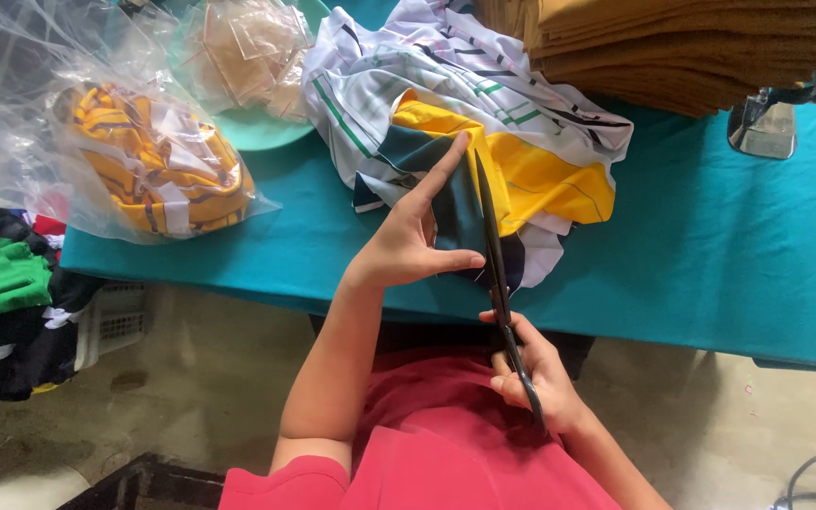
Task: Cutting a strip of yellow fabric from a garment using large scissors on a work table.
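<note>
While the left hand [406,247] pinches the dark fabric piece [460,212] between its fingers, the right hand [531,368] grips closed scissors [498,274]; the cut looks barely started, most fabric is uncut.

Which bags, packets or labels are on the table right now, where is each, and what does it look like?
Clear plastic bag: table's left end, crumpled, holding a yellow striped garment.
Small clear packets: behind it, piled on a round green plate, flat and square, with tan contents.
No signs or screens in view; labels, if any, too small to tell.
</note>
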